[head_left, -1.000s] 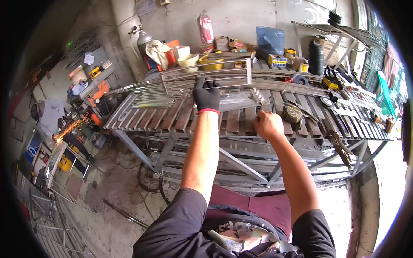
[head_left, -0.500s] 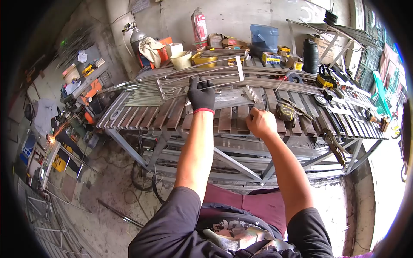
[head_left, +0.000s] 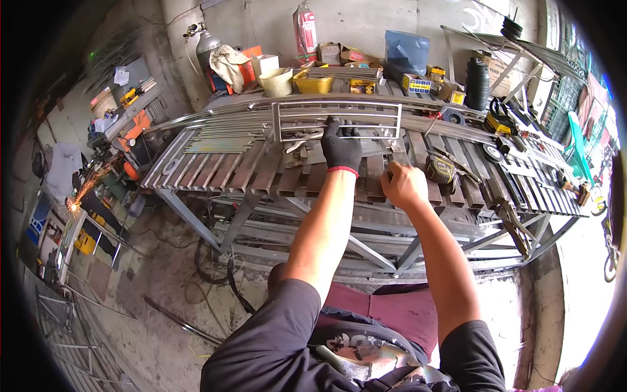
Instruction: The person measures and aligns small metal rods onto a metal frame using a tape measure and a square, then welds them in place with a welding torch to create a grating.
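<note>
My left hand, in a black glove with a red cuff, is closed around the bars of a rectangular metal frame. The frame has flat end posts with several thin rods between them, and it is held above the slatted steel workbench. Bare and curled into a fist, my right hand rests at the bench's front edge; whatever may be inside it is hidden. A tape measure lies just right of that fist. Beneath the frame is a flat metal plate, and locking pliers lie near its left end.
Thin rods are laid out on the bench's left side. Along the back stand a yellow bowl, a blue bucket and a fire extinguisher. Clamps hang at the front right. Sparks fly near another person at far left.
My left hand has carried the frame to the right and levelled it from its tilt. My right hand stays closed at the bench edge. The sparks at the left have grown.
</note>
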A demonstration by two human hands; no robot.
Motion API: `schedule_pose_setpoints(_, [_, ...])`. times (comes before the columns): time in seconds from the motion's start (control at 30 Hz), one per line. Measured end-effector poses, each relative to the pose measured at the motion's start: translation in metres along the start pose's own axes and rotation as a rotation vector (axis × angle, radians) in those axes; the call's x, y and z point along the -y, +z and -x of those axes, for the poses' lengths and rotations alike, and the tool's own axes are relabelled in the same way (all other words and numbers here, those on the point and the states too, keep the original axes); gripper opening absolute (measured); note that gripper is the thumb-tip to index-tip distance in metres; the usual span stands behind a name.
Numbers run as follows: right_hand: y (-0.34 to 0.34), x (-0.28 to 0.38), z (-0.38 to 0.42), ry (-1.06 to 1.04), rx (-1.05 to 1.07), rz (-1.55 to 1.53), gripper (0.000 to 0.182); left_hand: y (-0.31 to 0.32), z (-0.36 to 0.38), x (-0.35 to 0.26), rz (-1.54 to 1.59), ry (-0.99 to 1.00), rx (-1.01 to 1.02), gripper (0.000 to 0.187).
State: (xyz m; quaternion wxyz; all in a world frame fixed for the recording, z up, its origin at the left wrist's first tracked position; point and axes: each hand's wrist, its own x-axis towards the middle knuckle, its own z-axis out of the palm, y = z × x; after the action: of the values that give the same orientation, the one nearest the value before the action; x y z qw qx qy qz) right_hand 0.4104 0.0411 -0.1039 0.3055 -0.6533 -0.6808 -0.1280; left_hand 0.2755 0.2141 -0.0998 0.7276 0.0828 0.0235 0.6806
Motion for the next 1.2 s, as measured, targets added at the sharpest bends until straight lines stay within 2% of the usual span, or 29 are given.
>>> schedule_pose_setpoints(0.1, [0.000,0.002,0.001,-0.006,-0.023,0.000,0.027,-0.005,-0.003,0.004,-0.006,-0.009,0.012,0.016])
schedule_pose_setpoints(0.27, [-0.006,0.008,0.000,0.016,0.000,0.025,0.027,-0.004,0.005,-0.002,0.036,-0.018,0.012,0.028])
schedule_pose_setpoints(0.37, [-0.006,0.007,-0.001,0.038,0.037,0.028,0.028,-0.028,-0.014,0.003,-0.134,0.082,0.198,0.034])
schedule_pose_setpoints(0.4, [-0.006,0.007,-0.001,0.041,0.029,0.018,0.029,-0.026,-0.011,0.002,-0.158,0.092,0.184,0.038])
schedule_pose_setpoints(0.5, [-0.005,0.007,-0.001,0.052,0.034,0.023,0.030,-0.023,-0.011,-0.003,-0.113,0.066,0.213,0.033])
schedule_pose_setpoints(0.6, [-0.006,0.008,-0.001,0.061,0.034,0.017,0.030,-0.011,0.000,-0.007,0.027,-0.026,0.110,0.028])
schedule_pose_setpoints(0.7, [-0.005,0.006,-0.001,0.063,0.044,0.029,0.030,-0.001,0.009,-0.007,-0.008,-0.025,0.041,0.026])
schedule_pose_setpoints(0.8, [-0.001,0.005,-0.001,0.052,0.023,0.029,0.029,-0.005,0.010,-0.006,-0.036,-0.002,0.138,0.025])
schedule_pose_setpoints(0.93, [-0.001,0.006,0.000,0.032,-0.015,0.016,0.029,-0.005,0.010,-0.008,0.102,-0.096,0.112,0.028])
schedule_pose_setpoints(1.03, [-0.003,0.008,0.000,0.046,-0.016,0.030,0.029,-0.025,-0.006,0.002,-0.090,0.014,0.285,0.028])
schedule_pose_setpoints(1.2, [-0.006,0.011,0.000,0.045,-0.022,0.005,0.028,-0.001,0.014,-0.007,0.114,-0.107,0.140,0.022])
